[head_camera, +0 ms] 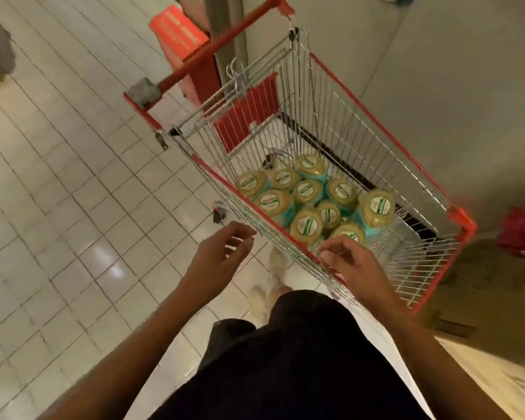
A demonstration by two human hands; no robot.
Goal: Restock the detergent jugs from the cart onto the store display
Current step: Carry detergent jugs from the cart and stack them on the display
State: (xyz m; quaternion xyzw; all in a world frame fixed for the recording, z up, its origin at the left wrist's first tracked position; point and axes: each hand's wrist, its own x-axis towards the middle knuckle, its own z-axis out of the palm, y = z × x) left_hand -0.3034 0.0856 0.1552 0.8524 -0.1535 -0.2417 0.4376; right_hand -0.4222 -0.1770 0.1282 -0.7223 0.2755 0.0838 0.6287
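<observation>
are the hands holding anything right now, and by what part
Nothing is held: the left hand is empty beside the cart, the right hand empty over its rim.

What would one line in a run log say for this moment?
stage: reaching | left hand: empty, beside cart | right hand: empty, over cart rim | jugs: in cart | display: not visible

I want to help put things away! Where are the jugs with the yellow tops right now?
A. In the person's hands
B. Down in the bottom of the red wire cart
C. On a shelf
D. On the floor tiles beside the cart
B: the jugs stand clustered on the floor of the cart basket, while the left hand and right hand are both empty above its rim.
</observation>
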